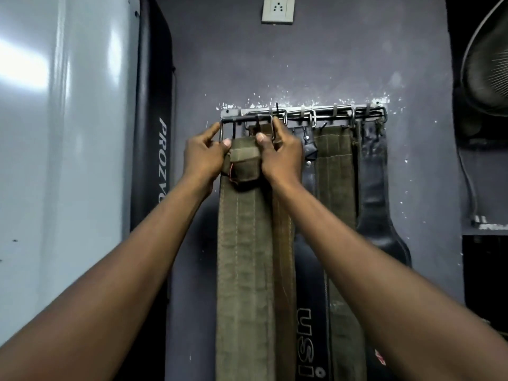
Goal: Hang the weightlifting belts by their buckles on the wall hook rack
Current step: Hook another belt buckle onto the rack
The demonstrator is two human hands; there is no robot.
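Against the grey wall (275, 64), at the left end of the steel hook rack (330, 112), I see my left hand (203, 158) pinching one side of the metal buckle (242, 120) of the olive canvas belt (244, 243), my right hand (280, 155) gripping the other (more belts (335, 174) hang just beside).

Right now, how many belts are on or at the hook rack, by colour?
Olive: 3 (held olive belt, olive belt behind it, olive belt further right)
Black: 2 (lettered black belt, plain black belt)
Total: 5
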